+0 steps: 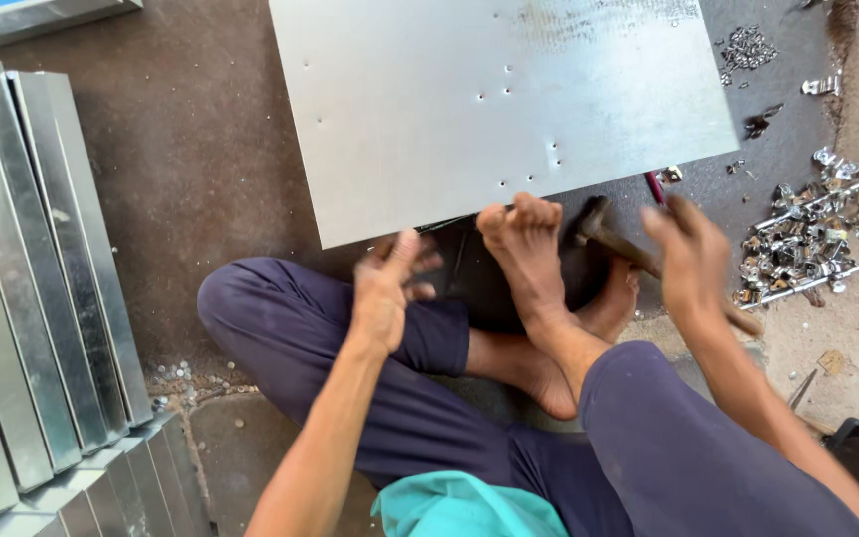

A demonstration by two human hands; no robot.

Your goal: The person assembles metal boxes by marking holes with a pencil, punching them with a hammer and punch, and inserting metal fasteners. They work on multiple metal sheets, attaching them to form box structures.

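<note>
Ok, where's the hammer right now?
In the head view the hammer is right of centre, gripped in the right hand, its head just below the metal sheet edge and beside the bare foot.

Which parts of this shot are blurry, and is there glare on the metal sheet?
Head view: both the left hand and the right hand gripping the wooden-handled hammer are motion-blurred; the flat grey galvanised metal sheet is sharp, evenly lit, with soft sheen only.

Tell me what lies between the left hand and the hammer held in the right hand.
In the head view, the person's bare foot lies between the left hand and the wooden-handled hammer in the right hand, toes at the grey metal sheet.
</note>
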